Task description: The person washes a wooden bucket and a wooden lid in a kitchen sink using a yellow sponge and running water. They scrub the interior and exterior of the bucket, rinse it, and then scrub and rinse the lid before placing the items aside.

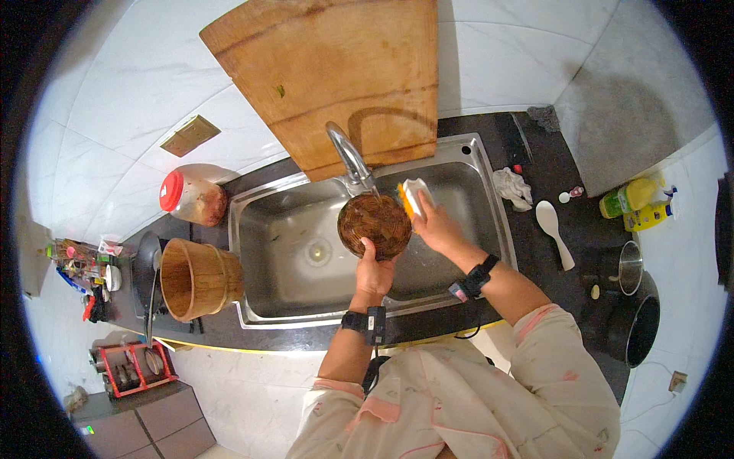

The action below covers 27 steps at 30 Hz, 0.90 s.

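My left hand (pixel 375 276) grips the near edge of a round brown woven basket (pixel 374 226), thumb on top. The basket is held over the double-bowl stainless steel sink (pixel 275 287), right below the spout of a chrome faucet (pixel 351 155). In my right hand (pixel 437 228) is a scrubbing brush (pixel 417 195) with a white back and orange-yellow bristles. Its bristle side faces left, close to the basket's right rim; whether they touch I cannot tell. The sink's drain (pixel 319 252) shows in the left bowl.
A large wooden board (pixel 344 69) leans on the wall behind the faucet. Left of the sink are a wooden bucket (pixel 200 278) and a red-lidded jar (pixel 195 198). On the right lie a crumpled white cloth (pixel 513 188), a white rice paddle (pixel 554 232) and yellow bottles (pixel 629 198).
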Each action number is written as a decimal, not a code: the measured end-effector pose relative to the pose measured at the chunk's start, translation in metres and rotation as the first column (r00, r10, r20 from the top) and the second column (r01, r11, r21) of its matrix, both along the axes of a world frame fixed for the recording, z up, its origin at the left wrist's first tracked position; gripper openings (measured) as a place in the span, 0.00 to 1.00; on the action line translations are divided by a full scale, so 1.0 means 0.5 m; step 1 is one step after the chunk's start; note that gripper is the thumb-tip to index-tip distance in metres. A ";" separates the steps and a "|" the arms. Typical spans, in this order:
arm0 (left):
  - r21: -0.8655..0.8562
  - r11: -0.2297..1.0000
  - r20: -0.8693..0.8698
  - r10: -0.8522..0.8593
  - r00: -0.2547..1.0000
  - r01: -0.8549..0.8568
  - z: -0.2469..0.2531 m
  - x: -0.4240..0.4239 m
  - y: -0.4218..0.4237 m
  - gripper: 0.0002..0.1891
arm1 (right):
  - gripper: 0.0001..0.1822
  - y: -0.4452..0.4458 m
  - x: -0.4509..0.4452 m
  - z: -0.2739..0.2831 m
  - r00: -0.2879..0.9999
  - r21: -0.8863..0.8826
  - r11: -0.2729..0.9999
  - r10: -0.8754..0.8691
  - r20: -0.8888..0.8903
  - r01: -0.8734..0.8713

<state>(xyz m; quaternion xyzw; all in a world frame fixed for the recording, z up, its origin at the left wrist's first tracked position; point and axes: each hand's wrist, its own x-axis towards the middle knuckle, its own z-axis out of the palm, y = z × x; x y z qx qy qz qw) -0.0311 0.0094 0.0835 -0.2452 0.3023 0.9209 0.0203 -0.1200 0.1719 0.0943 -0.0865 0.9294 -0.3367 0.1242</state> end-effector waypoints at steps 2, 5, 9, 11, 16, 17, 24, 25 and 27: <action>0.027 1.000 -0.023 0.002 1.000 -0.001 0.000 0.002 -0.006 0.34 | 0.36 0.006 0.001 0.034 1.000 0.057 0.998 -0.008 0.014 0.007; 0.058 0.998 -0.053 0.010 0.999 -0.007 -0.003 0.000 -0.013 0.33 | 0.36 0.026 0.020 0.060 0.997 -0.003 0.997 0.073 0.009 -0.073; 0.086 0.996 -0.065 0.022 0.998 -0.016 -0.029 -0.006 -0.022 0.32 | 0.36 0.015 0.117 0.114 0.965 0.061 0.964 0.256 0.060 -0.260; 0.076 0.997 -0.038 0.021 0.999 -0.018 -0.031 -0.006 -0.014 0.31 | 0.36 0.003 0.146 0.114 0.926 0.159 0.916 0.377 -0.019 -0.369; 0.091 0.992 -0.025 -0.083 0.996 0.085 -0.012 -0.001 0.013 0.29 | 0.35 0.010 0.044 0.040 0.992 0.094 0.990 0.107 -0.067 -0.101; 0.081 0.995 -0.025 -0.063 0.998 0.065 -0.017 0.005 0.004 0.29 | 0.35 0.004 0.043 0.064 0.991 0.136 0.984 0.121 -0.053 -0.112; 0.074 0.990 0.040 -0.120 0.992 0.117 -0.049 0.029 -0.031 0.28 | 0.37 -0.014 0.115 0.055 0.951 0.092 0.950 0.304 -0.057 -0.298; 0.025 0.985 0.006 -0.170 0.985 0.169 -0.048 0.031 -0.030 0.30 | 0.37 -0.015 0.072 0.044 0.974 0.049 0.973 0.226 -0.004 -0.225; 0.022 0.989 0.070 -0.149 0.986 0.148 -0.042 0.038 -0.014 0.28 | 0.35 -0.018 0.006 0.056 0.987 0.143 0.983 0.129 -0.099 -0.114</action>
